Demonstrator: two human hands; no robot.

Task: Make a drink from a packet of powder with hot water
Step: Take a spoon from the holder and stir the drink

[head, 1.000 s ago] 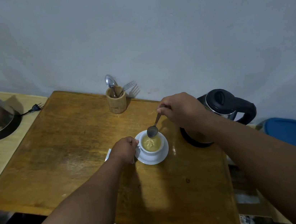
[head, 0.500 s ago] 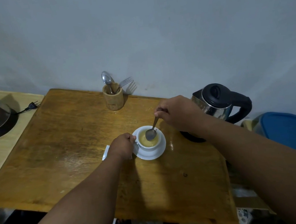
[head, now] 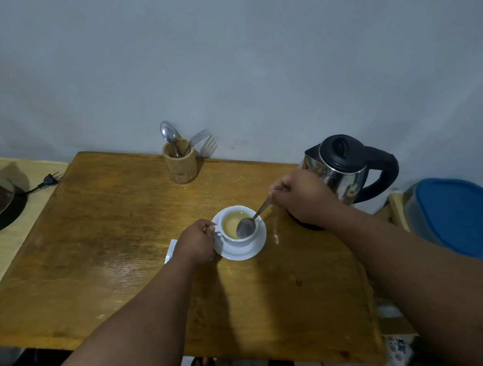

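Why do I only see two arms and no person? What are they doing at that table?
The camera sits on the person's head and looks down, so you see only their own arms. On the wooden table stands a white cup of yellowish drink on a saucer. The left hand holds the cup by its side. The right hand holds a spoon with its bowl in the cup, as for stirring. Behind the right hand is an electric kettle. At the back, a wooden holder keeps another spoon and a fork.
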